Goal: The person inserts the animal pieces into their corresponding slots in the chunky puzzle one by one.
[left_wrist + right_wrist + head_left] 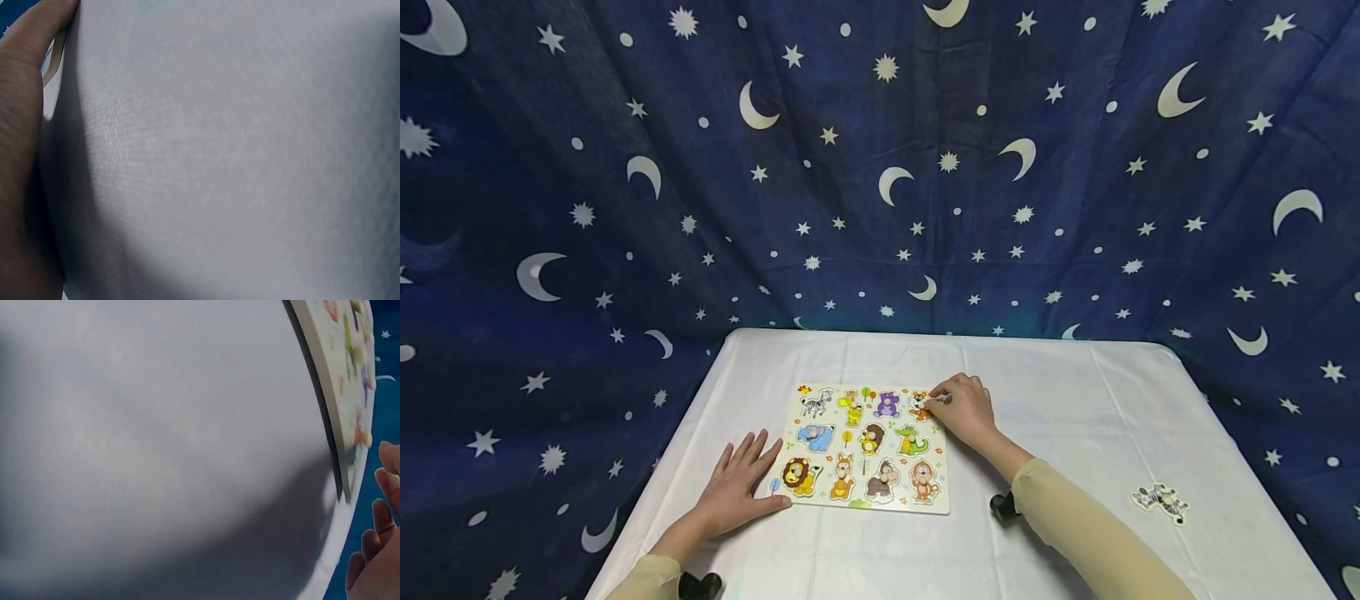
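Observation:
A wooden peg puzzle board (863,502) with colourful animal pieces lies on the white table. At its top right corner my right hand (967,412) pinches a small pale puzzle piece (942,399) between thumb and forefinger, right beside the tiger (918,407). The fingers mostly hide this piece, and I cannot tell which animal it is. My left hand (739,487) lies spread at the board's lower left, its thumb touching the corner. In the left wrist view the thumb (31,37) reaches to the board's edge. The right wrist view shows curled right fingers (382,522) beyond the board's corner.
A loose black-and-white zebra piece (1161,502) lies on the white tablecloth (1060,417) to the right, beyond the right forearm. Behind the table hangs a dark blue curtain (850,200) with moons and stars. Each wrist wears a black camera.

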The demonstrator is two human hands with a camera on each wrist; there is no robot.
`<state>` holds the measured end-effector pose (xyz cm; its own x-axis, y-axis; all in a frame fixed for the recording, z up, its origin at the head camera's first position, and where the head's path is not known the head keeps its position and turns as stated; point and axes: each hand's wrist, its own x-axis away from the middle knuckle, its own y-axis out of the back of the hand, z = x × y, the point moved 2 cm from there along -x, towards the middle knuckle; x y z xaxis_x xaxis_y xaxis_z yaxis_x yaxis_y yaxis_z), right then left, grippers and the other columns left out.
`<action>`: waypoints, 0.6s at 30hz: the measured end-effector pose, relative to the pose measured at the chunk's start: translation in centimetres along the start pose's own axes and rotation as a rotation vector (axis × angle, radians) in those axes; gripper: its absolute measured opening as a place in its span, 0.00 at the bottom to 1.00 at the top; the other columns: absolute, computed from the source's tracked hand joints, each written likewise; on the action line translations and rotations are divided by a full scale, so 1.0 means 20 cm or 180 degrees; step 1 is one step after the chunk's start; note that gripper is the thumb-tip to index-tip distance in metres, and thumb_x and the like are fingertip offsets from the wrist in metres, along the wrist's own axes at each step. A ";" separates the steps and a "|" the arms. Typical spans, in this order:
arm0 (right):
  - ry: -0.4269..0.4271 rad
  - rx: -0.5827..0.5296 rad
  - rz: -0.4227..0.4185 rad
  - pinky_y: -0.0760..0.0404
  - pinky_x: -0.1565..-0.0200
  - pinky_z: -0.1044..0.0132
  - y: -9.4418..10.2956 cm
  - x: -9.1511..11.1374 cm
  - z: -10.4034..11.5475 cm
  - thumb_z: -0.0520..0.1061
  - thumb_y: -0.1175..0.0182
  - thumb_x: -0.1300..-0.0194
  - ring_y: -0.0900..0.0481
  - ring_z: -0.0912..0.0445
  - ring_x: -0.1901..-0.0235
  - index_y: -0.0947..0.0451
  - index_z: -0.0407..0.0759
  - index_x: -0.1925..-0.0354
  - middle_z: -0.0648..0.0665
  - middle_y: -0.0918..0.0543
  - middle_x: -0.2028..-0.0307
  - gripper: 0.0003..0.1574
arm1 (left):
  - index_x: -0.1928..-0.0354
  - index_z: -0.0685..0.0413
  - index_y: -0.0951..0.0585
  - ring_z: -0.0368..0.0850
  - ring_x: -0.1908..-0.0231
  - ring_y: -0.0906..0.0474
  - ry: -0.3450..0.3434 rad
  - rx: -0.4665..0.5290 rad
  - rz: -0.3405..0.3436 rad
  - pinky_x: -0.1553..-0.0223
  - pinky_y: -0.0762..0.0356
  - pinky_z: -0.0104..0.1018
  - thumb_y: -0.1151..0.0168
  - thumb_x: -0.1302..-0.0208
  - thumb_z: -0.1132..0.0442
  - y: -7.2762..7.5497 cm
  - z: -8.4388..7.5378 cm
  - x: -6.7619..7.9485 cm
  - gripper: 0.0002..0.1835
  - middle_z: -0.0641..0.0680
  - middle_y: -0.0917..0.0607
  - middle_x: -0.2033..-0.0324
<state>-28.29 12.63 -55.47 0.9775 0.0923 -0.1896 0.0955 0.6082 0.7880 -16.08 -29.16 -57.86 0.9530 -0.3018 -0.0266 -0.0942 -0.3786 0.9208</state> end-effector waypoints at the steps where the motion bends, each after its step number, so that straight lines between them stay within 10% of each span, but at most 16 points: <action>1: -0.0001 -0.0019 -0.0019 0.31 0.55 0.52 0.02 0.00 -0.01 0.56 0.26 0.41 0.29 0.51 0.58 0.11 0.51 0.63 0.50 0.20 0.62 0.13 | 0.21 0.47 0.36 0.62 0.21 0.56 -0.0003 0.0003 -0.0004 0.25 0.67 0.65 0.34 0.46 0.25 0.00 0.00 0.00 0.56 0.60 0.45 0.21; 18: -0.0064 -0.0166 0.0086 0.27 0.45 0.40 0.57 0.16 -0.31 0.53 0.29 0.35 0.27 0.42 0.46 0.11 0.47 0.53 0.44 0.16 0.51 0.16 | 0.21 0.46 0.37 0.63 0.22 0.56 0.0015 0.0035 0.0004 0.25 0.67 0.65 0.34 0.46 0.24 0.00 0.00 0.00 0.56 0.60 0.45 0.21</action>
<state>-25.23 24.65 -50.71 0.9832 0.0937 -0.1565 0.0596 0.6460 0.7610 -16.13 -29.08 -57.89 0.9543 -0.2981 -0.0235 -0.0986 -0.3879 0.9164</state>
